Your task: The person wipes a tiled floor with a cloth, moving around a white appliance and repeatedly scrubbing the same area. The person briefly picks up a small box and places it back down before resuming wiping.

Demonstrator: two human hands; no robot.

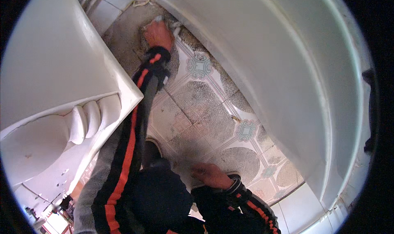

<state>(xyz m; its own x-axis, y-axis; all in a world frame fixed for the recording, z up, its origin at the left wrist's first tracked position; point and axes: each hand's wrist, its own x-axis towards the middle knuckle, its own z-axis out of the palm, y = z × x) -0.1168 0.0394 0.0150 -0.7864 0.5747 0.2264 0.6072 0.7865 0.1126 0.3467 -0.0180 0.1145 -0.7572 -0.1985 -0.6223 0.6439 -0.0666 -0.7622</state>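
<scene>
My left hand (pixel 159 34) is stretched far forward to the floor, in the narrow gap between two white fixtures. Its fingers are closed around something small and whitish-grey (pixel 159 18), mostly hidden and too small to name. Right beside this hand is a bent white pipe (pixel 177 30), close to the base of the large white fixture. My right hand (pixel 211 175) is low in front of me, near my dark-clad knee and above the floor. Its fingers look curled but are smeared, and no held thing shows. Dirt darkens the patterned tile floor (pixel 193 106), most heavily around my left hand.
On the right, a large curved white fixture like a bathtub (pixel 262 65) walls in the floor. A white basin-like fixture (pixel 61 49) juts out at left, its corner close to my left forearm. A pale loop (pixel 140 3) lies at the far end; a small yellowish scrap (pixel 235 119) lies on the tiles.
</scene>
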